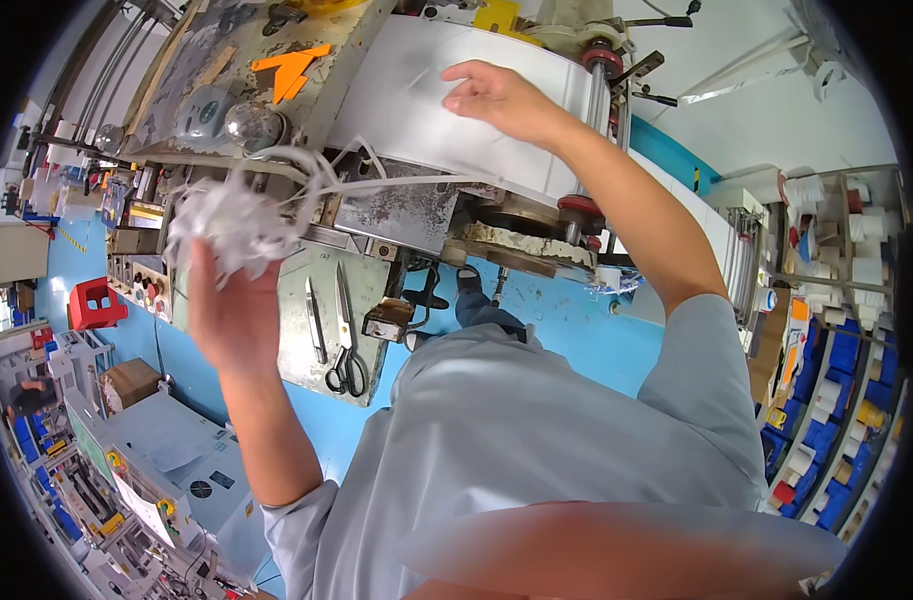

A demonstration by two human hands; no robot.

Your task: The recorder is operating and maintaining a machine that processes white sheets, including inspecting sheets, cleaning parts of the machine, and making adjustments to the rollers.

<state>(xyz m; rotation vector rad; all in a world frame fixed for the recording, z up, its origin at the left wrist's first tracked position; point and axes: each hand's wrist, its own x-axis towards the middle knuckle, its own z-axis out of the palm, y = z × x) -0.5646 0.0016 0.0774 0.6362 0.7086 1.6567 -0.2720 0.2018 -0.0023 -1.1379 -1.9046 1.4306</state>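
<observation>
Tangle of white strips [231,220]: at the left hand [234,320], near a round metal knob [251,127]; blur hides whether those fingers pinch or merely cup it. Right hand [491,98] loosely curved, fingers parted, apparently empty, over the white sheet [406,90]. One trailing strip [426,182] runs toward a red-rimmed roller [579,204] (thin, probably easily torn). Risks, as judged: a hard tug snapping it; slack loops snagging the knob.
</observation>
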